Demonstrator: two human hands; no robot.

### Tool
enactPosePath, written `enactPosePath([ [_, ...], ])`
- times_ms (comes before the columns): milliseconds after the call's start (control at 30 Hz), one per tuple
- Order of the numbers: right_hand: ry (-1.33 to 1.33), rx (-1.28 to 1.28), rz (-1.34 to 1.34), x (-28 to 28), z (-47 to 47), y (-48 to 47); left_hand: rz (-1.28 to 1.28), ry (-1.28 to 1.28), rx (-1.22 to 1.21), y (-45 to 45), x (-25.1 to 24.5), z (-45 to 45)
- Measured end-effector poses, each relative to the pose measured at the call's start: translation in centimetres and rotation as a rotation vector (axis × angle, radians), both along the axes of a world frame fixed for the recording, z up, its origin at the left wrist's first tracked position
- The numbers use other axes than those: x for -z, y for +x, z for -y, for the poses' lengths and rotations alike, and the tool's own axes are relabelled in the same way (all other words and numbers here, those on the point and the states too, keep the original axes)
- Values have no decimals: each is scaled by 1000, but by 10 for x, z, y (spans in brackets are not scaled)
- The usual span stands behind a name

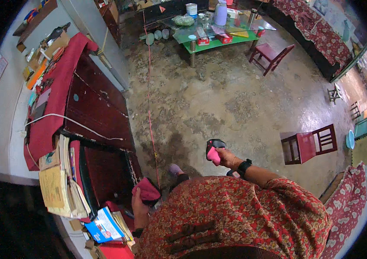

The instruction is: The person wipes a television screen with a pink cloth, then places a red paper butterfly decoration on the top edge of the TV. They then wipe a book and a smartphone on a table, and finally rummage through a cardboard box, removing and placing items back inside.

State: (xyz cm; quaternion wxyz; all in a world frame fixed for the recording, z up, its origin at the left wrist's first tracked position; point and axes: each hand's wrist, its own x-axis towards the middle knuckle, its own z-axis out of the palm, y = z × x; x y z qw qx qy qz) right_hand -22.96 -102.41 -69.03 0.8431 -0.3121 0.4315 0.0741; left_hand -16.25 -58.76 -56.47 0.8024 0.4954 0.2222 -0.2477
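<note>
My right hand (229, 158) is out in front of my body, closed around a pink and black soft item (215, 156). Its black end points away from me, and what exactly it is cannot be made out. At the lower left, my left hand (139, 207) grips a pink cloth item (147, 189) with a dark edge beneath, close to the dark red cabinet (99, 97). Part of the left hand's fingers is hidden by that cloth.
A red cover (49, 119) with clutter lies on the cabinet; books and papers (55, 191) stand beside it. Two wooden chairs (306, 147) are to the right. Ahead is a glass table (183, 35). A red cord (151, 123) runs along the concrete floor (196, 110).
</note>
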Motion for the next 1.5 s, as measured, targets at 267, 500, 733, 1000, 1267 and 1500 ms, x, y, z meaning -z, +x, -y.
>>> enactPosePath([
  [267,-261,111,-216,-19,49,48,78,-90,88,167,22,36],
  [500,-300,238,-409,-38,46,100,119,22,207,231,3,83],
  [733,-947,-246,-51,-21,195,270,136,58,-10,245,-39,97],
  [1000,-668,-186,323,-151,316,562,190,182,-399,216,-47,105],
  [1267,-890,-943,950,-160,-27,589,270,310,-880,169,-130,46],
  [1500,-883,-1283,1953,-322,-304,460,690,688,-1342,117,-236,-77],
])
